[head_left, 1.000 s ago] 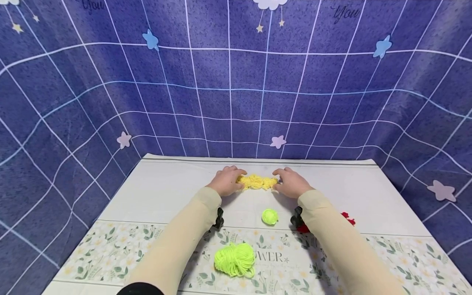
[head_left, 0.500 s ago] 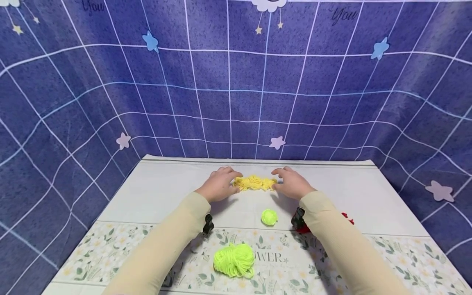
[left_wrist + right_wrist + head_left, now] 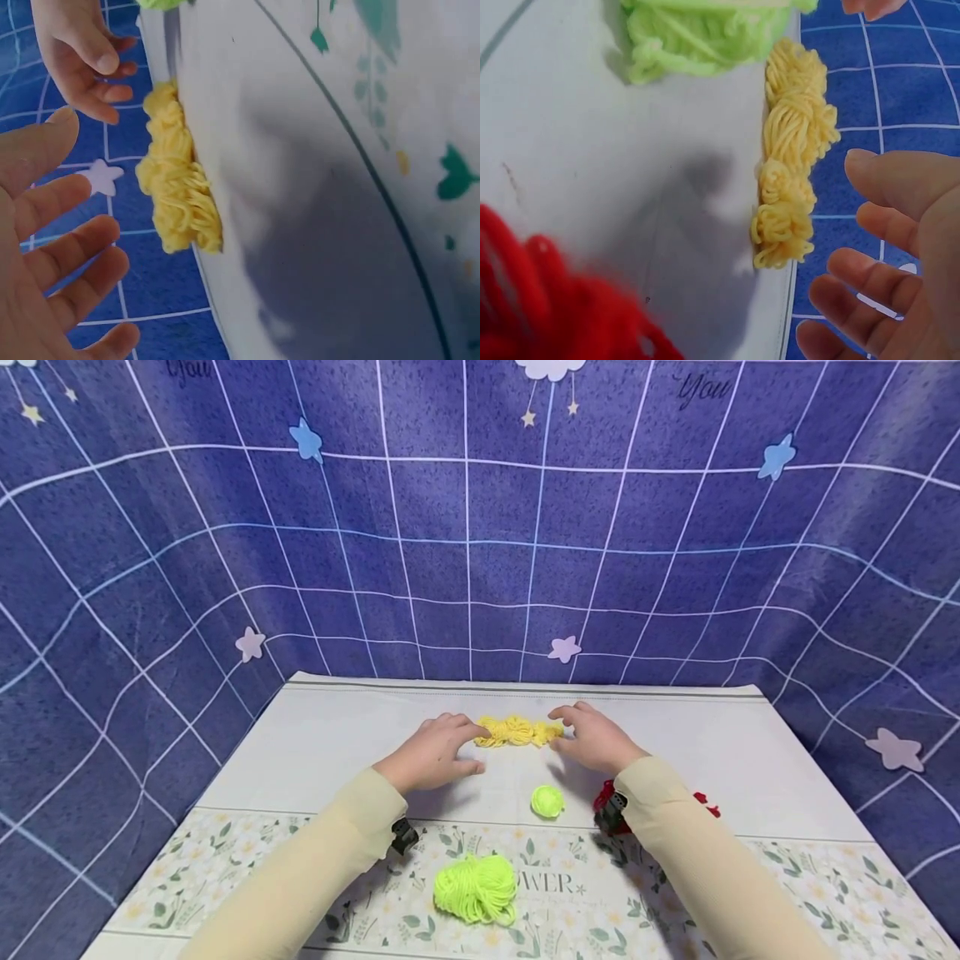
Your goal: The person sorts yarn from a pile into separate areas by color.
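Note:
A row of yellow yarn bundles (image 3: 515, 732) lies at the back of the table. At its left end is my left hand (image 3: 433, 752), fingers spread and holding nothing; the left wrist view shows the palm (image 3: 45, 247) apart from the yellow yarn (image 3: 176, 172). By the right end hovers my right hand (image 3: 592, 737), fingers loosely bent; in the right wrist view a gap separates its fingers (image 3: 877, 277) from the yarn (image 3: 799, 112). Nearer to me sits a small lime-green yarn ball (image 3: 547, 802). A larger lime-green yarn skein (image 3: 477, 890) lies on the floral band.
Red yarn (image 3: 606, 795) lies partly hidden beneath my right forearm, with more red showing beyond the sleeve. The white table (image 3: 300, 752) has a floral strip along the front. A blue gridded curtain (image 3: 480, 568) hangs behind and at both sides.
My left hand has drawn away from the yellow yarn, moving left and toward me, and its fingers have spread. The right hand has stayed nearly in place. The yarn sits slightly farther left.

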### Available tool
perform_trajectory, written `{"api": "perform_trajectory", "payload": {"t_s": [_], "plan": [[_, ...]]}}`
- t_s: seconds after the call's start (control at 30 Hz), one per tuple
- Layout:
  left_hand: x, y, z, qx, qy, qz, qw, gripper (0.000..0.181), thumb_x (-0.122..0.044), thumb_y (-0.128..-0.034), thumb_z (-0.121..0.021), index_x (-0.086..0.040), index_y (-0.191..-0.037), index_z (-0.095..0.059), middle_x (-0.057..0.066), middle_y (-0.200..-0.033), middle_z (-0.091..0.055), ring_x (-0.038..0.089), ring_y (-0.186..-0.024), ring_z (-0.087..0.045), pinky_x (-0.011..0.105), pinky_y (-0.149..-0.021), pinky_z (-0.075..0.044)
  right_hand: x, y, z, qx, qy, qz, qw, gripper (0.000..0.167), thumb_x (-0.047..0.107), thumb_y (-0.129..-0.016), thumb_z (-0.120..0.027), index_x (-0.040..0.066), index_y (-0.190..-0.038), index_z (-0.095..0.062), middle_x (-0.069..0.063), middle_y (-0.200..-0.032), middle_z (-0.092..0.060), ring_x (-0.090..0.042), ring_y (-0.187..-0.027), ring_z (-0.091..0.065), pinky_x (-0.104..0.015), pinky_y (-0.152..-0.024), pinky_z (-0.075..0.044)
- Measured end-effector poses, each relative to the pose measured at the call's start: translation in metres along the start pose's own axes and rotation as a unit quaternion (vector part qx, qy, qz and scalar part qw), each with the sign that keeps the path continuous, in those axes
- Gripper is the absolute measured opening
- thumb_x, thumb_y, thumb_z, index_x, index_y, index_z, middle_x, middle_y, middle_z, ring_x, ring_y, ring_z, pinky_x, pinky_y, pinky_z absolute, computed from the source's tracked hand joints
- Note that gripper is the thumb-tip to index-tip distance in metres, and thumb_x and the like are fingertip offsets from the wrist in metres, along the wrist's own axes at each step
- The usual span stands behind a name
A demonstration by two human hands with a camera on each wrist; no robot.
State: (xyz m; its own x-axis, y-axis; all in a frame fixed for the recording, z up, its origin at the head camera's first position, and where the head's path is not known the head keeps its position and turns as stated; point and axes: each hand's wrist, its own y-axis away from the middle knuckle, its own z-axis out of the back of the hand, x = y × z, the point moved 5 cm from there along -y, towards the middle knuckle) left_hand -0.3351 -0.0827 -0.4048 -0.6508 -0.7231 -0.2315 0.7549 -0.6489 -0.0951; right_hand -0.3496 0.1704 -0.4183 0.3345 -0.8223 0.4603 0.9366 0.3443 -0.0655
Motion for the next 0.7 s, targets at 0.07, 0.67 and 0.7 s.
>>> {"api": "perform_trajectory", "payload": {"t_s": [0.07,0.67,0.7], "plan": [[-0.003,0.005,0.003,-0.001,-0.001,-0.005,1.0000,0.054,-0.043,-0.0951,-0.070,-0.019,-0.142,-0.059,0.001,-0.134,-0.059,0.025,-0.125,-0.052,0.051,-0.106,-0.038,0.002,0.002,0.001,0.001,0.000,0.005,1.0000,0.053,0.031,-0.095,-0.068,0.013,-0.144,-0.055,-0.016,-0.128,-0.057,-0.032,-0.112,-0.059,-0.054,-0.096,-0.047],[-0.031,0.053,0.009,-0.017,-0.009,-0.063,0.9978,0.052,-0.047,-0.0954,-0.068,-0.020,-0.139,-0.062,-0.002,-0.127,-0.063,0.021,-0.120,-0.056,0.049,-0.106,-0.038,0.019,0.019,0.000,0.008,-0.006,0.053,0.9986,0.050,0.028,-0.094,-0.068,0.011,-0.140,-0.058,-0.012,-0.127,-0.059,-0.030,-0.110,-0.060,-0.050,-0.091,-0.051],[-0.032,0.056,0.007,-0.016,-0.009,-0.064,0.9978,0.052,-0.048,-0.0954,-0.067,-0.020,-0.139,-0.061,-0.003,-0.127,-0.063,0.020,-0.120,-0.055,0.049,-0.106,-0.038,0.021,0.020,0.000,0.010,-0.006,0.055,0.9984,0.050,0.028,-0.094,-0.068,0.011,-0.140,-0.058,-0.012,-0.126,-0.059,-0.030,-0.110,-0.060,-0.050,-0.091,-0.051]]}}
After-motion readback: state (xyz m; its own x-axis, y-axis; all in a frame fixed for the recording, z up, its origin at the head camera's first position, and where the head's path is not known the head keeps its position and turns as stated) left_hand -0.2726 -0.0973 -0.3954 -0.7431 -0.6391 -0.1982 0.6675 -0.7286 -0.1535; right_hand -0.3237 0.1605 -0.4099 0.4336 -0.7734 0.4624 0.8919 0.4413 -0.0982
